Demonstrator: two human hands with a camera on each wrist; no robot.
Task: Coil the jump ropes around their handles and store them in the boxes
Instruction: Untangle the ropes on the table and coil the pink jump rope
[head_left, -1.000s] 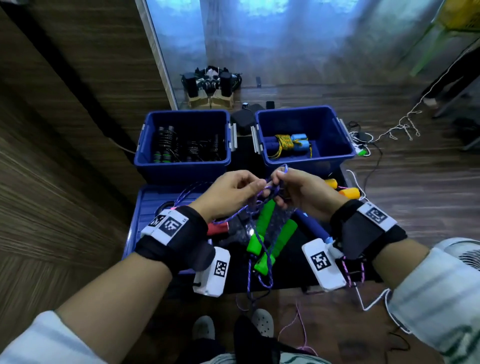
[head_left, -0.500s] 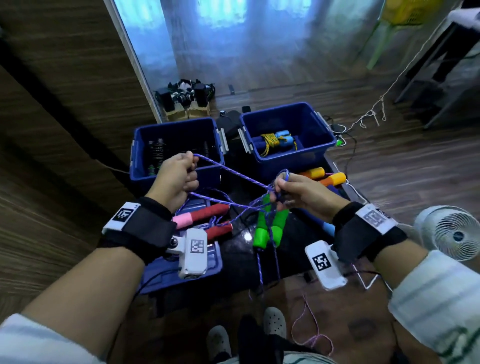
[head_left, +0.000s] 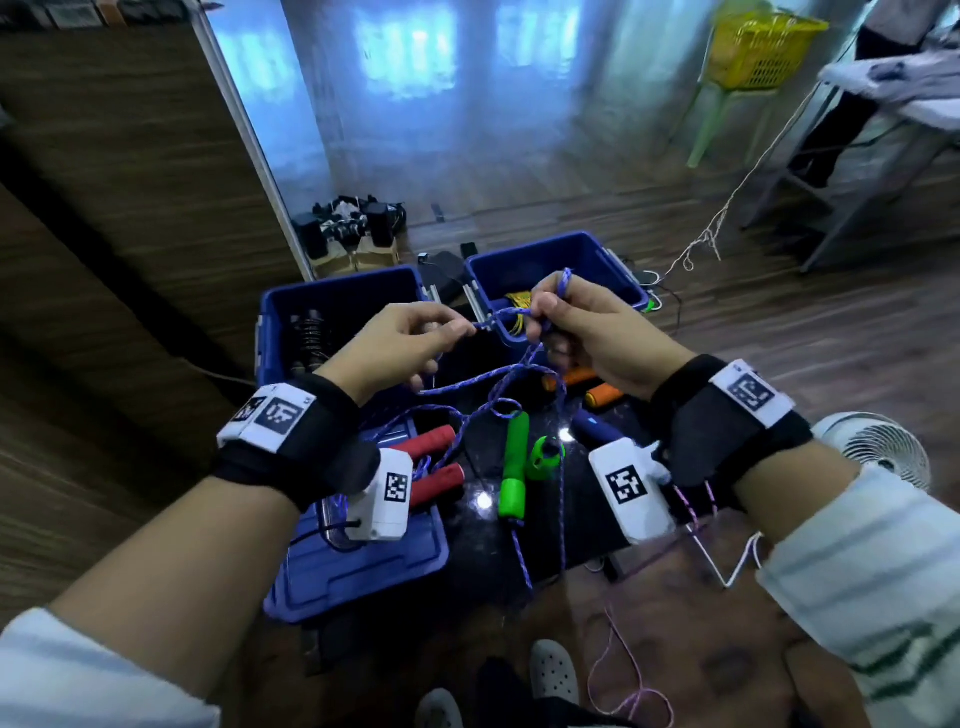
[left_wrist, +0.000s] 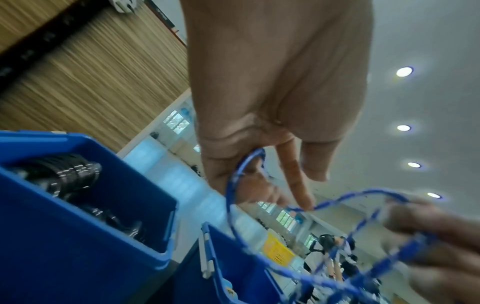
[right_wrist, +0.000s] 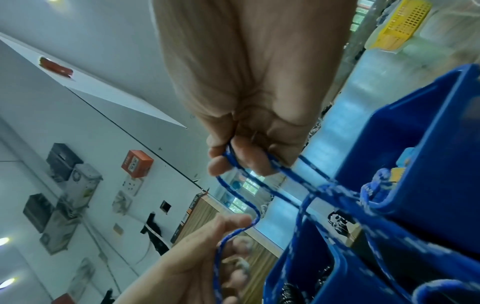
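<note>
Head view: blue-and-white braided jump rope held up between both hands above the two open blue plastic storage boxes, probably to shake out tangles before coiling. Left hand pinching a strand between thumb and forefinger; right hand clenched on a bunched loop, one bight poking up past the knuckles. Remaining rope hanging in loose crossed loops down to the pair of green plastic handles lying on the dark glossy tabletop, so handles not yet wrapped. Red foam-grip handles lying beside the green ones, on a flat blue box lid, apparently awaiting their turn. Left wrist view: thumb and forefinger closed on the strand, other fingers relaxed; a black coiled rope already inside the near box. Right wrist view: fingertips curled tight round several passes of rope, presumably keeping gathered slack from slipping.
</note>
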